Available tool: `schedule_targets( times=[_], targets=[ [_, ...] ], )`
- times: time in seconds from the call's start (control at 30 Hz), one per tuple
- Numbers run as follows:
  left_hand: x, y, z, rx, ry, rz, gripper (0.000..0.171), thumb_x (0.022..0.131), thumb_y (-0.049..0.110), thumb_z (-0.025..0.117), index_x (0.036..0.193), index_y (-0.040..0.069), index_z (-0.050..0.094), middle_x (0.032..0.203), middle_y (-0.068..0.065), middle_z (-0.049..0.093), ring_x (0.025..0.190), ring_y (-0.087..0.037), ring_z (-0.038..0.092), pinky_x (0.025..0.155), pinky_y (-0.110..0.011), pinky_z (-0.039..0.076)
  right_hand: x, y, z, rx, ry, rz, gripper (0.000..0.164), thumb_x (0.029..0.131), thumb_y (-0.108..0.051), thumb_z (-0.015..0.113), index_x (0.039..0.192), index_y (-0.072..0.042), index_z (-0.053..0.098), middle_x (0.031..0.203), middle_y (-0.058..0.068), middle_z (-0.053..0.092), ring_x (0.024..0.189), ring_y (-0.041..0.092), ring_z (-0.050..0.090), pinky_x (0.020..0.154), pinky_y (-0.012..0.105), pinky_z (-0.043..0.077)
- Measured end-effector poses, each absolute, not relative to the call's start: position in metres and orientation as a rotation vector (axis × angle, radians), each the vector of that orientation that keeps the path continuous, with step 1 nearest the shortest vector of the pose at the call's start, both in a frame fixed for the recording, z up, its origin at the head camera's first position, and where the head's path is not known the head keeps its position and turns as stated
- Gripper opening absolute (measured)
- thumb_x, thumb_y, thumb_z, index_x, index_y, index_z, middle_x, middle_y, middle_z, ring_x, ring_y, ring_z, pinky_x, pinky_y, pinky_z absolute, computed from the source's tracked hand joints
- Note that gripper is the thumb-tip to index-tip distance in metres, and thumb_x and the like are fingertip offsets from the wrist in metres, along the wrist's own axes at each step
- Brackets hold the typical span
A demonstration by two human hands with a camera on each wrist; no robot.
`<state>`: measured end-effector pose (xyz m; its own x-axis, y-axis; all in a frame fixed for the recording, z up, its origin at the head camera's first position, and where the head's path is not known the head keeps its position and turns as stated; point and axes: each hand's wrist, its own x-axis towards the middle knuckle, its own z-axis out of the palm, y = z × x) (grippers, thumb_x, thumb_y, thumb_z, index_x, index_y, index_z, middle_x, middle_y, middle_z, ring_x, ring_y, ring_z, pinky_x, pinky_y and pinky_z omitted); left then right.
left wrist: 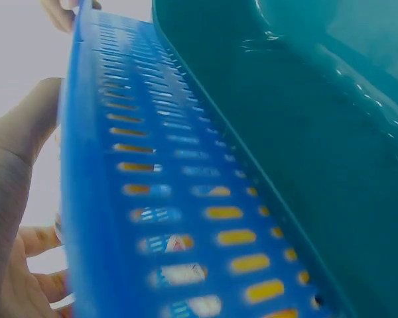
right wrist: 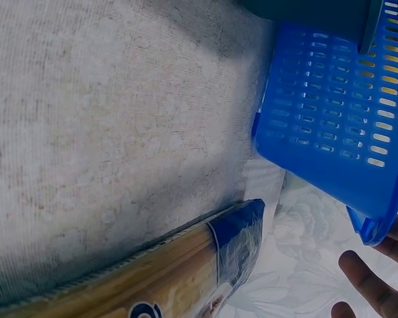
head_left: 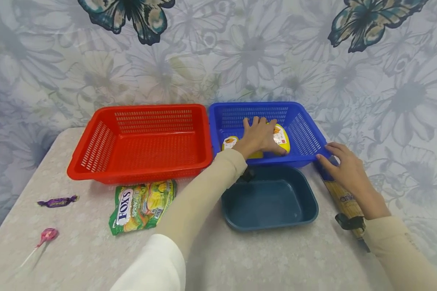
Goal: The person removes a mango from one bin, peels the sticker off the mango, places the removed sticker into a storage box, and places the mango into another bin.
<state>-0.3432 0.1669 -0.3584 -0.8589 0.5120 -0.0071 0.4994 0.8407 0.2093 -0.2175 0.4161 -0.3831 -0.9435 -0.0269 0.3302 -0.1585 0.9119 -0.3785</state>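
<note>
My left hand (head_left: 260, 137) reaches into the blue basket (head_left: 309, 133), its fingers spread over a yellow pack with a white label (head_left: 282, 137). That pack shows between thumb and index finger; the palm hides part of it. Another yellow pack (head_left: 230, 142) lies to the left of the hand. In the left wrist view, the basket's slotted wall (left wrist: 129, 165) partly covers the fingers. At the basket's near right corner, my right hand (head_left: 346, 165) holds the rim with thumb and fingertips. The right wrist view shows its fingers (right wrist: 371, 281) by that corner.
A red basket (head_left: 131, 173) adjoins the blue one. In front stand a dark teal tub (head_left: 269, 206) and a green Fox's candy bag (head_left: 143, 206). A spaghetti pack (head_left: 344, 198) lies under the right forearm. At left are a purple-wrapped candy (head_left: 58, 201) and a pink lollipop (head_left: 48, 235).
</note>
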Motion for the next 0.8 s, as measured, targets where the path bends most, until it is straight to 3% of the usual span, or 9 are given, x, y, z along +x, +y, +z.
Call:
schedule_targets(
  times=[0.27,0.8],
  targets=[
    [-0.335,0.152,-0.34,0.84,2.973,0.296,0.11,0.068,0.085,0.063,0.158,0.031,0.026,0.146,-0.002,0.041,0.131,-0.026,0.032,0.11,-0.057,0.016,-0.218,0.417,-0.377,0.14,-2.784,0.588,0.06,0.101,-0.038,0.059,0.135,0.012,0.053,0.143,0.029,0.045,0.131,0.053,0.04,0.104,0.068,0.031],
    [-0.305,0.106,-0.314,0.896,2.966,0.303,0.112,0.068,0.084,0.063,0.159,0.032,0.024,0.147,0.001,0.039,0.132,-0.023,0.029,0.11,-0.054,0.017,-0.214,0.411,-0.378,0.159,-2.792,0.577,0.059,0.102,-0.036,0.057,0.133,0.014,0.052,0.142,0.031,0.044,0.129,0.055,0.04,0.1,0.071,0.03]
  ],
)
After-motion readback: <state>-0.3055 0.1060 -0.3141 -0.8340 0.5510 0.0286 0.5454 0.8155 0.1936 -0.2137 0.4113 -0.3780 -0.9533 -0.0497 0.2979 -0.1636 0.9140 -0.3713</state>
